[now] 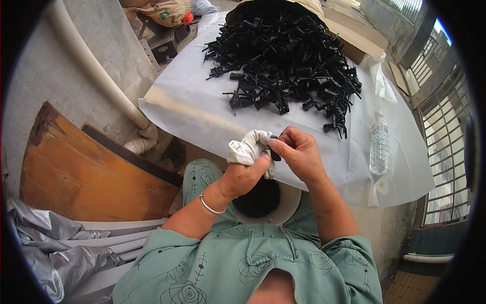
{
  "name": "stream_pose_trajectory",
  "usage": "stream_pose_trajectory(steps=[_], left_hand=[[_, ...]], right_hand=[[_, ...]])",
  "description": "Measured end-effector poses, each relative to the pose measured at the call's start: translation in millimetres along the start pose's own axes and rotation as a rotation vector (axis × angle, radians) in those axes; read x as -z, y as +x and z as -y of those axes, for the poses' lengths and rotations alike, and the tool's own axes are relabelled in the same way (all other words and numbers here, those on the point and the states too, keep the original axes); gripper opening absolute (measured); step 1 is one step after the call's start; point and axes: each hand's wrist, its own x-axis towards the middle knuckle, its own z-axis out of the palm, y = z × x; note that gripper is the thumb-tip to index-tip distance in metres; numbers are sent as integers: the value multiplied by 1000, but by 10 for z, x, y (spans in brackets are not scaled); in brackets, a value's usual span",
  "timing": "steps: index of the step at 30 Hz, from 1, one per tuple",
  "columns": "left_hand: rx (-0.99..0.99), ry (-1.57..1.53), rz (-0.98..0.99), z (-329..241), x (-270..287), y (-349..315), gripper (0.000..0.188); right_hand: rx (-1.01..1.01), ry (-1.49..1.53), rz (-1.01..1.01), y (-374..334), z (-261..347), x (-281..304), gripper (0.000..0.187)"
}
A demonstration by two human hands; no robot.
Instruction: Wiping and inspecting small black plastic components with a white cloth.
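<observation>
A bunched white cloth (247, 150) covers the fingers of my left hand (239, 178), which is closed around it. My right hand (305, 156) pinches a small black plastic part (275, 149) between thumb and fingertips, pressed against the cloth. The left fingers behind the cloth are hidden. Below both hands, between my knees, stands a pale round tub (290, 201) with dark contents too blurred to make out. Farther off, a large heap of black plastic parts (288, 63) is spread over the white sheet (195, 91) on the table.
A clear water bottle (379, 145) lies on the sheet at the right. Behind the heap are an open sack and a cardboard box (354, 31). An orange-brown board (96, 175) leans at the left, near a pipe (96, 71). Silver sheeting (61, 253) lies lower left.
</observation>
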Motion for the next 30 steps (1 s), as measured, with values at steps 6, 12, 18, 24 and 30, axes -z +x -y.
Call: stream_pose_trajectory(steps=[6, 12, 18, 24, 30], left_hand=[[60, 149, -62, -94, 16, -3, 31], [-46, 379, -102, -49, 26, 37, 28], [-174, 613, -149, 0, -47, 8, 31], [-225, 686, -169, 47, -65, -25, 31], [-60, 80, -111, 23, 53, 101, 32]], right_hand=[[-165, 45, 108, -72, 83, 106, 23], [204, -371, 90, -163, -12, 83, 23], [167, -354, 31, -131, -105, -33, 24], [33, -92, 11, -178, -135, -55, 23], [160, -389, 104, -166, -57, 179, 14]])
